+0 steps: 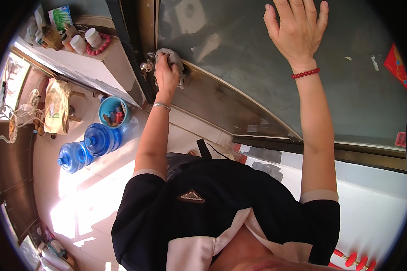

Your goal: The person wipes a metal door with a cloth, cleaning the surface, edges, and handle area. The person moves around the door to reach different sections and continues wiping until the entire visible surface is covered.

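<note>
My left hand point(167, 76) presses a crumpled grey cloth point(177, 60) against the edge of a door, right beside a round metal door knob point(146, 66). Part of the cloth is hidden under my fingers. Higher up and to the right, my right hand point(296, 32) is spread over the dark grey-green door panel point(237, 74) with nothing in it; its fingertips run out of the top of the view. I cannot tell whether its palm touches the panel. Below the panel runs a brown metallic lower section point(220, 105).
Left of the door, a white ledge point(118, 67) holds jars, bottles and a pink bead bracelet point(100, 47). On the floor are a light-blue bucket point(103, 113), two blue water jugs point(103, 139) and a paper sack point(56, 108). A red decoration point(398, 66) is on the panel's right.
</note>
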`<state>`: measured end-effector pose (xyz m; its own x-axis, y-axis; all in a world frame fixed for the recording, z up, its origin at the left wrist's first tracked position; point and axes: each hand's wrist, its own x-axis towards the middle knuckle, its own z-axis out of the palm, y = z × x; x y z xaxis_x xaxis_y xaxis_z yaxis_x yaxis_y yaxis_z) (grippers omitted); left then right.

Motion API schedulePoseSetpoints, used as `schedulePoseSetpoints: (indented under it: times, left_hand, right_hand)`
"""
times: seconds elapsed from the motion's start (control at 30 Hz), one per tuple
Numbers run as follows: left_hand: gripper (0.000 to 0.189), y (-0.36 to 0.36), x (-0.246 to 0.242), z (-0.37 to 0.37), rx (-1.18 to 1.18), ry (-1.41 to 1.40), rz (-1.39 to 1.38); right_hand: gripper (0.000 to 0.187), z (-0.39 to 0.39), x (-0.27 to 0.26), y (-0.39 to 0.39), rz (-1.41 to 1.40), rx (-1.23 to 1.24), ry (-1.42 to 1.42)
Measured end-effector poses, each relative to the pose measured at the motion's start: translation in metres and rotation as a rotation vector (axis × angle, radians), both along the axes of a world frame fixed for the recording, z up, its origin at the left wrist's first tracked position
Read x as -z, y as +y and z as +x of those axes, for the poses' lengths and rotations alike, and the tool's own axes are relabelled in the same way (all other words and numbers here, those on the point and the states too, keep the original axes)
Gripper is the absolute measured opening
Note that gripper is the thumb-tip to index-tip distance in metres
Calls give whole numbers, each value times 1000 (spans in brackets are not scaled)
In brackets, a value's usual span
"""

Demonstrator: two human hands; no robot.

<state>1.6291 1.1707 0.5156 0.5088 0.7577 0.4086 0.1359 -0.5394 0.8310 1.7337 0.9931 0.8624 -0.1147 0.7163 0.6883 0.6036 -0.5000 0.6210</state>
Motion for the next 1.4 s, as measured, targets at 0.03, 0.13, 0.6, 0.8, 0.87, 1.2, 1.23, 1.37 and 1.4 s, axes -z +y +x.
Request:
schedulePoseSetpoints:
  times: [0.03, 0.13, 0.6, 0.8, 0.87, 1.2, 1.23, 1.37, 1.4]
  left_hand:
    - [47, -1, 0, -3, 45, 8, 41]
    - [47, 15, -8, -13, 42, 131, 181]
    - [34, -166, 0, 21, 452, -48, -3]
    - [28, -201, -28, 35, 617, -6, -126]
    - [24, -190, -7, 43, 577, -51, -193]
    - [42, -158, -33, 21, 628, 83, -832]
    - [41, -155, -34, 21, 651, 120, -758]
    - [31, -138, -33, 23, 716, 180, -550]
    - [30, -134, -32, 22, 721, 201, -498]
  right_hand:
    - [51, 1, 0, -1, -4, 13, 3]
    - [51, 2, -1, -5, -12, 36, 11]
    - [36, 11, 16, -13, 111, -392, 217]
    - [15, -55, 146, -128, 200, -175, 1073]
    - [19, -73, 210, -164, 266, 118, 1713]
    - [41, -62, 317, -103, 1688, -465, 2577]
    - [37, -55, 325, -100, 1769, -420, 2566]
    - [26, -34, 335, -107, 2125, -388, 2519]
    - [25, -29, 338, -121, 2196, -404, 2478]
